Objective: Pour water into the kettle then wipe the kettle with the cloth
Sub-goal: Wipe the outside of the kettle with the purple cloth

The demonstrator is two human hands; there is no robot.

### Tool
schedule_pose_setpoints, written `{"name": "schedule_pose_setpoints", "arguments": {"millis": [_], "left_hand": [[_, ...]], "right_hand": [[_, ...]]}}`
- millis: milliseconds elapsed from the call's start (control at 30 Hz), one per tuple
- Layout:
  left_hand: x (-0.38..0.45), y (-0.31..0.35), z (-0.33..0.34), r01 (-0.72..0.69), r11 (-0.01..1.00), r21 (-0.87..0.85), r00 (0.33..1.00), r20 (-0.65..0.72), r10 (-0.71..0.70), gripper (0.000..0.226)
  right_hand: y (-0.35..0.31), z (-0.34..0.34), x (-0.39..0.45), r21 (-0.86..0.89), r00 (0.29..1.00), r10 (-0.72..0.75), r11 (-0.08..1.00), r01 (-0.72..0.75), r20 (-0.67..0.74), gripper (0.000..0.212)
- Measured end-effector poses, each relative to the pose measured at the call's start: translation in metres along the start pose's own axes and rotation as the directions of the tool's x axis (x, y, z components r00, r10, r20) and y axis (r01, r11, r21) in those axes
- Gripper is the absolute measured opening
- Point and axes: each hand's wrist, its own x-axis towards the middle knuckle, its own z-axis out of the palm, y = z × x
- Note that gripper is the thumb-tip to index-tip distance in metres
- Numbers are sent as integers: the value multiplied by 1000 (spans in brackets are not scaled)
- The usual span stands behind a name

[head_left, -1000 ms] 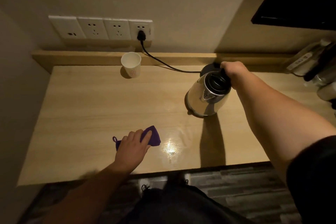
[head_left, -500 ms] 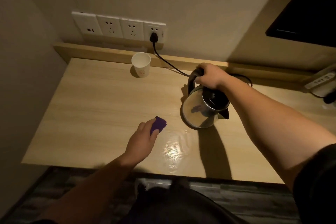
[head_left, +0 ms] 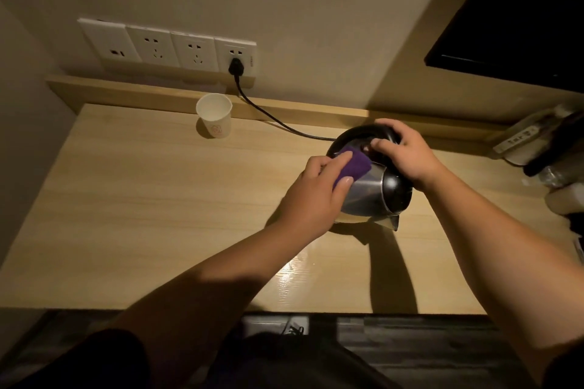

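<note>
Left hand (head_left: pixel 311 196) presses purple cloth (head_left: pixel 448 165) against steel kettle (head_left: pixel 369 193) side; right hand (head_left: pixel 407 153) grips the tilted kettle's handle, near surface (head_left: pixel 142 199) back edge.

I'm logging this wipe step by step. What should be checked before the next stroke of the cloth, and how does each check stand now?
1. Cloth pressed on the kettle wall by the left hand: ok.
2. Right hand steadying the kettle at its handle: ok.
3. Kettle upright: not ok, it is tilted with the spout toward the person.
4. Water level inside: cannot tell.
5. Cord clear of the wiping hand: ok.
6. Paper cup out of the way: ok.
</note>
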Motion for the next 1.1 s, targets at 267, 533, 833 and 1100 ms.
{"name": "schedule_pose_setpoints", "arguments": {"millis": [267, 533, 833, 1100], "left_hand": [[12, 4, 22, -139, 942, 305, 990, 13, 142, 42], [8, 3, 17, -251, 835, 490, 966, 72, 249, 44], [31, -17, -2, -69, 874, 481, 998, 33, 61, 34], [42, -53, -19, 112, 894, 433, 991, 15, -131, 33]], "right_hand": [[21, 13, -9, 195, 998, 65, 979, -59, -23, 30], [15, 31, 3, 193, 998, 31, 980, -41, 54, 40], [7, 38, -2, 183, 998, -16, 983, 5, 56, 38], [-8, 45, 2, 201, 999, 9, 979, -18, 48, 38]]}}
